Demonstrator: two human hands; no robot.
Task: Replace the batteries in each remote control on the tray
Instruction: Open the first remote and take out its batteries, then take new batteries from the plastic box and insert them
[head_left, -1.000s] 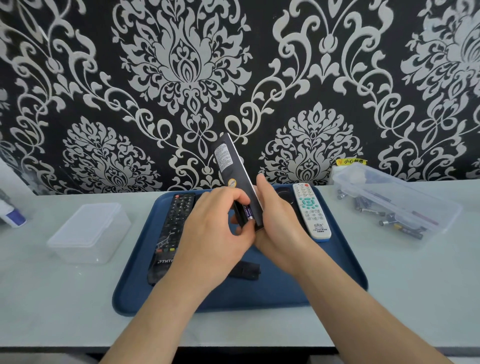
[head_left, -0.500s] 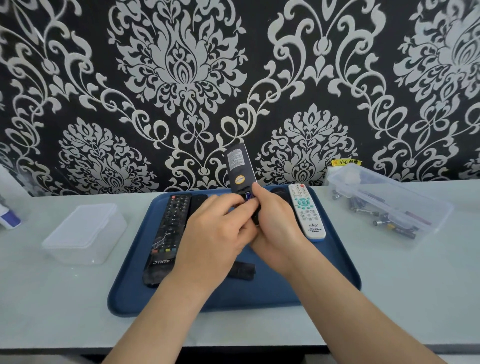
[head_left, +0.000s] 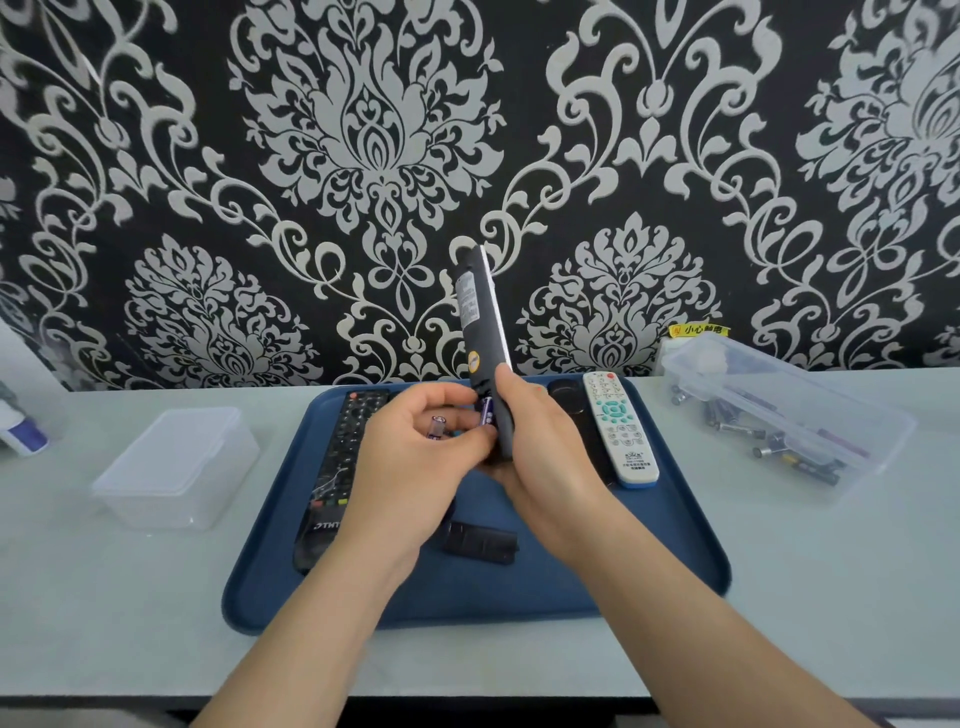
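Head cam: right hand (head_left: 545, 457) grips black remote (head_left: 485, 332) upright above blue tray (head_left: 649, 561), back facing left; left hand (head_left: 415, 462) fingers pinch one purple battery (head_left: 436, 427), 2nd battery (head_left: 487, 411) sits in compartment by fingertips

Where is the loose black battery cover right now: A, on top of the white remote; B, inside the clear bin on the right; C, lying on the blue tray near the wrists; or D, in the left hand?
C: the black battery cover lies flat on the blue tray below both hands, while the left hand holds a purple battery and the right hand grips the upright black remote.
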